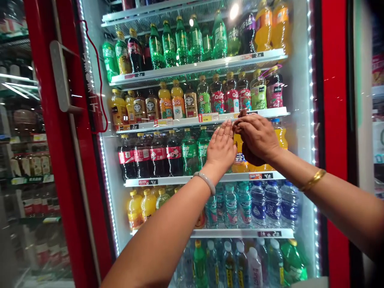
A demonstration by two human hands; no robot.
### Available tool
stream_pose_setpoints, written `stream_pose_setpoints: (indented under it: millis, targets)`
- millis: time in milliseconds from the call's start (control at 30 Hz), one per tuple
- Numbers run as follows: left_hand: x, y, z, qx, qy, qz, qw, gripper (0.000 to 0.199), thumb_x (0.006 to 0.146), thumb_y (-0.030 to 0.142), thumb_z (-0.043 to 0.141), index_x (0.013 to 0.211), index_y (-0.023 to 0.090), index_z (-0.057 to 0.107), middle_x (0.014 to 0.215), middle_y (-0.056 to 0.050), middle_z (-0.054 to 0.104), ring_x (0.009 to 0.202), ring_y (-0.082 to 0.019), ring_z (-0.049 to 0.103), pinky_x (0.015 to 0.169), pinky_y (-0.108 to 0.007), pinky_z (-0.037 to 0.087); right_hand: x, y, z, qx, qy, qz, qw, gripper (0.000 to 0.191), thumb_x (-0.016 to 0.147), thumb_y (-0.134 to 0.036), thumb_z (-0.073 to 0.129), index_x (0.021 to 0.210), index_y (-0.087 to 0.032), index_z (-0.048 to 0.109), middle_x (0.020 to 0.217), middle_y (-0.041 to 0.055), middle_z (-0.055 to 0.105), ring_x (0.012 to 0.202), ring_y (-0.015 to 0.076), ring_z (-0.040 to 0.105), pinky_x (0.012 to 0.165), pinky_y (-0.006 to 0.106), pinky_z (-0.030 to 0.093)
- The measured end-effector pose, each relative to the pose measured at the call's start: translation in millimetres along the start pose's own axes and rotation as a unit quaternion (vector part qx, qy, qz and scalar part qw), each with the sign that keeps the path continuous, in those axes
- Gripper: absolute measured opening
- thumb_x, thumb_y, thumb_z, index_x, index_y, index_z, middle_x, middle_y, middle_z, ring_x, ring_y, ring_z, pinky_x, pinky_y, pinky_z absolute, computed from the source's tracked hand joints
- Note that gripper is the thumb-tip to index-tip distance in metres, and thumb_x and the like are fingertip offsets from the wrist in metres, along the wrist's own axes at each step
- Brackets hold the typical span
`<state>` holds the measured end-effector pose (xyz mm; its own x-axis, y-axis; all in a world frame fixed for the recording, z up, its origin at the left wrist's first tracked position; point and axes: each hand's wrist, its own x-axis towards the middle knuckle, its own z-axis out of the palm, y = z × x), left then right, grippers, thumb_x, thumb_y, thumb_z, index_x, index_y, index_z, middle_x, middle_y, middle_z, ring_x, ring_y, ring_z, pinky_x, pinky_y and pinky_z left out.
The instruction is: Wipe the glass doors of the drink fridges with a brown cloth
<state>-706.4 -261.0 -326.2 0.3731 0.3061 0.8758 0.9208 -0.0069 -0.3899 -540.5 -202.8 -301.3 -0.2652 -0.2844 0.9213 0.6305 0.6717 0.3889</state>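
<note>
My left hand (222, 144) lies with its fingers stretched out, close together, apparently flat against the glass door of a drinks fridge. A pale bangle (207, 183) circles that wrist. Just to its right, my right hand (258, 134) has its fingers bent and pressed together near the left fingertips. A dark brown shape (252, 157) shows under and beyond the right hand; I cannot tell whether it is a cloth or a reflection. On the right wrist sits a gold bangle (313, 180). Behind both hands, orange drink bottles (240, 157) are partly hidden.
Shelves hold several rows of bottles, with cola bottles (157, 156), green bottles (181, 44) and water bottles (273, 204). The red door frame (336, 120) runs down the right. A grey door handle (61, 76) juts out at the left. Red line markings (97, 60) are on the glass.
</note>
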Motion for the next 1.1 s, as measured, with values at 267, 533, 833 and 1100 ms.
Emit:
stream_pose_setpoints:
  millis: [267,533,833,1100]
  targets:
    - [-14.7,-20.2,0.2,0.007,0.02,-0.02,1.0,0.067,0.102,0.024,0.038,0.166,0.008,0.022,0.175,-0.01,0.02,0.164,-0.023,0.012,0.137,-0.048,0.009,-9.2,-44.7,21.0,-0.062,0.051,0.076,0.994,0.027,0.104,-0.028,0.044,0.116,-0.025,0.068,0.129,0.0077,0.071,0.124,0.0264,0.059,0.113,0.047,0.044]
    - [-22.4,-19.4,-4.3,-0.006,0.029,-0.044,0.999,0.072,0.104,0.034,0.038,0.167,0.007,0.016,0.176,-0.014,0.016,0.165,-0.026,0.007,0.136,-0.053,0.005,3.1,-31.6,19.3,-0.094,0.104,0.146,0.979,0.035,0.106,-0.042,0.044,0.111,-0.022,0.072,0.125,0.0119,0.071,0.111,0.0279,0.058,0.097,0.043,0.043]
    - [-29.5,-23.9,-2.0,0.014,0.027,-0.058,0.998,0.069,0.104,0.03,0.039,0.163,-0.002,0.024,0.175,-0.019,0.016,0.164,-0.029,0.007,0.137,-0.049,0.005,29.2,-37.7,30.0,-0.043,0.006,0.046,0.998,0.034,0.107,-0.042,0.041,0.115,-0.025,0.07,0.125,0.0091,0.071,0.111,0.0245,0.055,0.098,0.041,0.04]
    - [-45.2,-31.7,0.3,0.037,0.044,-0.067,0.996,0.067,0.104,0.025,0.037,0.165,0.003,0.019,0.175,-0.018,0.017,0.164,-0.028,0.005,0.136,-0.053,0.007,-5.7,-80.3,38.6,-0.035,0.046,0.063,0.996,0.03,0.105,-0.032,0.042,0.112,-0.025,0.07,0.122,0.0088,0.071,0.118,0.0254,0.054,0.105,0.044,0.04]
